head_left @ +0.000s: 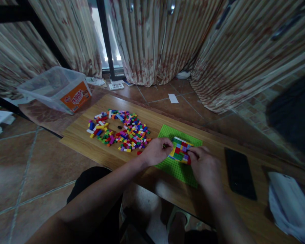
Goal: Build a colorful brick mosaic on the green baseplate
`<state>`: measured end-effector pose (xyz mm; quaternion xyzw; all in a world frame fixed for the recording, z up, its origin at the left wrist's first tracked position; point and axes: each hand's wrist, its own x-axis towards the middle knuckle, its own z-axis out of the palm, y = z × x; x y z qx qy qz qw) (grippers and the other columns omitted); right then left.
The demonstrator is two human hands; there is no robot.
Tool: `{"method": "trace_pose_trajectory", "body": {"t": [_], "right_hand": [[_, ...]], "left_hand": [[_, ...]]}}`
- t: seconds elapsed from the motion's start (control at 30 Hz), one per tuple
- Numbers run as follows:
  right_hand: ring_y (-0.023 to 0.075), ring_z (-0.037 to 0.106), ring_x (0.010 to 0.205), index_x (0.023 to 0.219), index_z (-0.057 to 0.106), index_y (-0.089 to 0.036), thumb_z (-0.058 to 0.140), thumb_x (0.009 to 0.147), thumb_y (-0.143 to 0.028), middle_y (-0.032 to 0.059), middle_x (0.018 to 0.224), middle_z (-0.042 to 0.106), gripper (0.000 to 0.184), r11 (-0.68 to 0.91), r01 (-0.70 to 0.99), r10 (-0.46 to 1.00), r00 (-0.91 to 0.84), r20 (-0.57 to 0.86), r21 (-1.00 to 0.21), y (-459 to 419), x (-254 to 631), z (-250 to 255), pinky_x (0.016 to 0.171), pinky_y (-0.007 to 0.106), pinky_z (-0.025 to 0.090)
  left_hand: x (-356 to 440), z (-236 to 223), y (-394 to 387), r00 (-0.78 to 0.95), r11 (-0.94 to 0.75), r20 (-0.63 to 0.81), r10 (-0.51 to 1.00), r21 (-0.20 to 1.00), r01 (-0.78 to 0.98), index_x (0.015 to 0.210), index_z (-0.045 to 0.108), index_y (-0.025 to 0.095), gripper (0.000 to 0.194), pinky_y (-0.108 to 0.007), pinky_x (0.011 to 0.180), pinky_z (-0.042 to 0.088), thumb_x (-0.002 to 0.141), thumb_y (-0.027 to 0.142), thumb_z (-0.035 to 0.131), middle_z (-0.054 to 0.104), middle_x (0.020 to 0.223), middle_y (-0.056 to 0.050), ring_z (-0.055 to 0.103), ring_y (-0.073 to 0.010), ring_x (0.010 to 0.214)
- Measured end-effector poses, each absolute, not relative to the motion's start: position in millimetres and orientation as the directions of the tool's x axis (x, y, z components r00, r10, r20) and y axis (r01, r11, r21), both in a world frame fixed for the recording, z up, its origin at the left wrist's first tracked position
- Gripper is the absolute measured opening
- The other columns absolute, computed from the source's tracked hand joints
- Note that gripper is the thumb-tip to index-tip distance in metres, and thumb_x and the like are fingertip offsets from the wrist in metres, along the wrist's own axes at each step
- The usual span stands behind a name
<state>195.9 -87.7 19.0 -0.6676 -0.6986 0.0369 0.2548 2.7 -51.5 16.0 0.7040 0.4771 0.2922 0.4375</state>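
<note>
A low block of toy building bricks (179, 150) in red, green, yellow, blue, purple and white sits on a green studded baseplate (178, 175). My left hand (156, 151) is at the left edge of this block, thumb and fingers curled together. What lies between them, if anything, is too small to make out. From the right, my right hand (205, 166) reaches over the baseplate with thumb and forefinger pinched at the block's right edge. A tiny dark shape shows at its fingertips, but I cannot tell what it is. The hand hides the baseplate's right side.
Loose bricks (136, 130) spread across the left part of the wooden bench (78, 135). A black phone (240, 173) lies right of the baseplate, beside a white plastic packet (291, 203). Beyond the bench's left end stands a clear plastic bin (48, 84). Curtains (155, 40) hang behind.
</note>
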Motion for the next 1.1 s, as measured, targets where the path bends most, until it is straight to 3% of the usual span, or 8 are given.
{"method": "trace_pose_trajectory", "body": {"t": [0.3,0.67,1.1], "right_hand": [[0.0235,0.068,0.079,0.086,0.072,-0.019,0.059,0.077,-0.044,0.0082,0.087,0.075,0.029,-0.135,0.701,0.968,0.243,0.057,-0.7,-82,208,21,0.076,0.036,0.05],[0.0242,0.068,0.077,0.083,0.073,-0.02,0.063,0.072,-0.047,0.008,0.083,0.075,0.031,-0.202,0.682,0.954,0.301,0.017,-0.703,-80,206,19,0.072,0.036,0.049],[0.022,0.064,0.067,0.078,0.07,-0.019,0.06,0.075,-0.05,0.0077,0.074,0.073,0.033,-0.158,0.688,0.958,0.282,0.061,-0.708,-79,205,15,0.064,0.033,0.045]], "left_hand": [[2,14,-51,0.389,-0.156,-0.015,0.921,0.9,0.406,0.088,0.069,0.015,0.015,-0.02,0.059,0.039,0.083,0.016,0.055,0.063,0.07,0.002,0.052,-0.01,0.062],[2,15,-50,0.392,-0.171,-0.008,0.92,0.892,0.418,0.087,0.069,0.016,0.014,-0.02,0.06,0.04,0.084,0.018,0.056,0.065,0.072,0.002,0.053,-0.0101,0.063],[1,18,-53,0.384,-0.162,-0.018,0.923,0.887,0.433,0.09,0.07,0.015,0.017,-0.021,0.062,0.042,0.084,0.017,0.054,0.065,0.071,0.001,0.054,-0.0109,0.063]]}}
